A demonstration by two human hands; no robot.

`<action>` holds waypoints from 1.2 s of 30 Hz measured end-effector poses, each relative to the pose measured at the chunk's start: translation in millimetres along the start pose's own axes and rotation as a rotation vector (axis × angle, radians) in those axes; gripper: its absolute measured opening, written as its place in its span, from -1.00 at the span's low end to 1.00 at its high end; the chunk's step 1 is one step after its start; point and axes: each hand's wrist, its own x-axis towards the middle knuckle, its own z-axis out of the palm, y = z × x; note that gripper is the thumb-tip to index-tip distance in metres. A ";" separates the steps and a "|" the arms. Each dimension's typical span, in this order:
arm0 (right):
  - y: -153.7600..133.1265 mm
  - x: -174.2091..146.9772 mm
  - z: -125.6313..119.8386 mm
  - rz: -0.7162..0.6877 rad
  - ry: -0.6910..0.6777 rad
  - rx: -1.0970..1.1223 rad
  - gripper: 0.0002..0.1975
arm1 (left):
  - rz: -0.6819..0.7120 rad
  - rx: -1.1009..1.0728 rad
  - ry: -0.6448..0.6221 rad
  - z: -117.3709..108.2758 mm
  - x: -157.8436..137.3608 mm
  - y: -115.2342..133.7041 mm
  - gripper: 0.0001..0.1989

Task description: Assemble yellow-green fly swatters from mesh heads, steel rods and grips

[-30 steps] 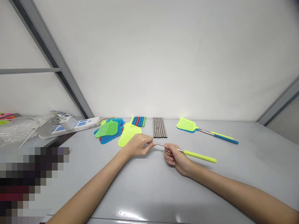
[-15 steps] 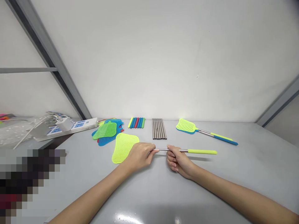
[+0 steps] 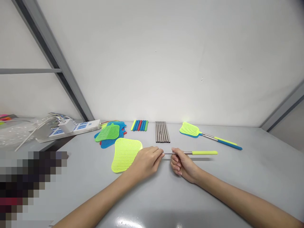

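Observation:
A fly swatter (image 3: 127, 154) with a yellow-green perforated head, a thin metal rod and a yellow-green grip lies level across both hands. My left hand (image 3: 148, 161) pinches the rod close to the head, covering the neck. Closed round the thicker part of the rod, my right hand (image 3: 182, 164) sits just left of the grip. A short stretch of bare rod shows between the hands. Beyond them stand a row of metal tubes (image 3: 162, 132) and a row of coloured grips (image 3: 139, 125), yellow, blue, red and green.
Loose swatter heads (image 3: 109, 134) in green, blue and red are piled at the left. Two whole swatters (image 3: 209, 136) lie at the right. A white power strip (image 3: 80, 127) with a plugged-in adapter runs along the left edge, beside clear plastic wrap (image 3: 21, 131). A white wall closes the back.
The swatter's head has turned to face up more fully. My left hand has moved slightly right, closer to my right hand, and less rod shows.

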 end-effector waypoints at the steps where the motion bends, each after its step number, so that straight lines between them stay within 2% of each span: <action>1: 0.9 0.0 0.2 -0.007 -0.010 -0.003 -0.58 | -0.003 -0.023 -0.016 0.4 -0.3 2.6 -0.76; 7: 9.6 0.7 1.3 -0.121 -0.121 -0.143 -0.55 | -0.010 -0.203 -0.089 7.7 -3.1 13.8 -0.84; 11: 13.5 1.8 0.7 -0.155 -0.126 -0.188 -0.54 | -0.015 -0.289 -0.119 7.5 -3.8 11.9 -0.83; 21: 12.2 1.4 3.0 -0.153 -0.117 -0.221 -0.55 | -0.023 -0.342 -0.180 0.1 -2.1 7.1 -0.80; 36: 12.6 2.5 2.4 -0.146 -0.117 -0.232 -0.56 | -0.004 -0.342 -0.189 -0.8 -2.5 4.3 -0.77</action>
